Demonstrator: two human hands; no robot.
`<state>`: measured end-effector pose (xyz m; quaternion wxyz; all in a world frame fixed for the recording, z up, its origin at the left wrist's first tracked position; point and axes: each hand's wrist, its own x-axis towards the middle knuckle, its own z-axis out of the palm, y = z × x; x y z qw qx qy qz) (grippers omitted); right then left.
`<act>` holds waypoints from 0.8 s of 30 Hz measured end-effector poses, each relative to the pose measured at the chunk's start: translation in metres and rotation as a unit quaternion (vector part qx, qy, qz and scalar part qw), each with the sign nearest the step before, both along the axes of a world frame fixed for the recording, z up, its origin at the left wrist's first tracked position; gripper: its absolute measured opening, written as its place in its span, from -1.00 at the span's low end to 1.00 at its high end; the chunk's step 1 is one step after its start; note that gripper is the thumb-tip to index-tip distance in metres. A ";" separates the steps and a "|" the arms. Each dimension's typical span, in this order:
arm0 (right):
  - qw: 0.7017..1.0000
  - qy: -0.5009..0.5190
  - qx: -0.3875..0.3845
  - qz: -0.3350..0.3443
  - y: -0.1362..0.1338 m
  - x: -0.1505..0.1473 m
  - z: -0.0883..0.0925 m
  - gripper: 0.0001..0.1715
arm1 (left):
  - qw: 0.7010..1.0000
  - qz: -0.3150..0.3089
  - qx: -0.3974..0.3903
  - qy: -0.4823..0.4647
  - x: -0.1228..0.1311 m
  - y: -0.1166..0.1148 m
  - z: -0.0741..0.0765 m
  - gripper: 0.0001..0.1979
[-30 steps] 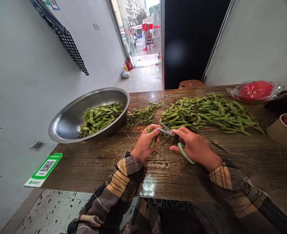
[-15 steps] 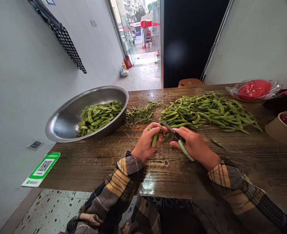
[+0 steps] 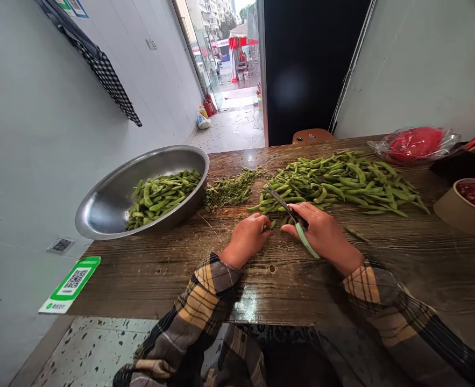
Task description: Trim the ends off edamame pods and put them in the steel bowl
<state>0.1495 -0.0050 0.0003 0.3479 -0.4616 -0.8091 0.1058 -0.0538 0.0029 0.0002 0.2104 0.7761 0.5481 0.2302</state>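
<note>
My left hand point(image 3: 247, 237) is palm down low over the table, its fingers curled. A green edamame pod point(image 3: 271, 224) shows at its fingertips; the rest of what it grips is hidden under the hand. In my right hand point(image 3: 324, 232) is a pair of scissors point(image 3: 279, 200) with pale green handles, the blades pointing up and left toward the pods. Just beyond both hands lies a wide pile of edamame pods point(image 3: 346, 180). Trimmed stem bits point(image 3: 235, 188) form a small heap left of it.
A large steel basin point(image 3: 108, 196) holding more pods tilts at the table's left end. A green QR-code card point(image 3: 71, 285) is at the left edge. On the right stand a beige bowl point(image 3: 449, 212) of dark red pieces and a red item in clear plastic point(image 3: 417, 144).
My left hand has turned from showing its thumb and held pods to palm down, lower at the table. The scissors stay in my right hand, nearly still. The view has shifted slightly.
</note>
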 end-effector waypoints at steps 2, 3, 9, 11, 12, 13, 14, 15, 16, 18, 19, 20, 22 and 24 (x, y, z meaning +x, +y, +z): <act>1.000 -0.001 -0.004 -0.002 0.000 0.000 0.000 -0.52 | 1.000 0.011 -0.001 0.006 -0.002 0.001 0.000 -0.98; 1.000 0.000 -0.007 0.000 0.000 0.000 0.000 -0.52 | 1.000 0.015 -0.001 -0.010 -0.003 0.003 0.001 -0.96; 0.998 -0.002 -0.057 0.020 -0.002 -0.001 0.007 -0.46 | 0.949 0.049 -0.098 -0.297 -0.011 0.007 0.010 -0.84; 0.998 0.006 -0.060 0.027 -0.002 -0.001 0.008 -0.43 | 0.907 0.055 -0.152 -0.388 -0.013 0.005 0.012 -0.75; 0.998 0.012 -0.060 0.032 -0.002 -0.001 0.008 -0.42 | 0.891 0.054 -0.167 -0.419 -0.013 0.004 0.013 -0.72; 0.997 0.015 -0.060 0.037 -0.002 -0.002 0.008 -0.41 | 0.881 0.051 -0.176 -0.436 -0.012 0.003 0.013 -0.70; 0.997 0.018 -0.060 0.043 -0.002 -0.002 0.007 -0.41 | 0.876 0.046 -0.181 -0.444 -0.012 0.001 0.014 -0.69; 0.997 0.018 -0.062 0.048 -0.002 -0.001 0.006 -0.41 | 0.876 0.041 -0.181 -0.444 -0.011 0.000 0.014 -0.69; 0.996 0.018 -0.064 0.053 -0.001 -0.001 0.006 -0.41 | 0.879 0.036 -0.182 -0.440 -0.009 -0.001 0.014 -0.69; 0.996 0.015 -0.069 0.057 -0.001 -0.001 0.004 -0.41 | 0.886 0.031 -0.181 -0.425 -0.007 -0.002 0.016 -0.70; 0.996 0.014 -0.071 0.059 -0.001 -0.001 0.004 -0.41 | 0.890 0.030 -0.180 -0.417 -0.006 -0.003 0.017 -0.71; 0.995 0.014 -0.072 0.061 -0.001 -0.001 0.003 -0.41 | 0.894 0.030 -0.178 -0.411 -0.005 -0.003 0.017 -0.72; 0.995 0.018 -0.073 0.069 -0.001 -0.001 0.003 -0.43 | 0.897 0.031 -0.176 -0.404 -0.005 -0.004 0.019 -0.73; 0.994 0.023 -0.072 0.076 -0.001 -0.001 0.003 -0.45 | 0.897 0.034 -0.176 -0.403 -0.005 -0.005 0.020 -0.73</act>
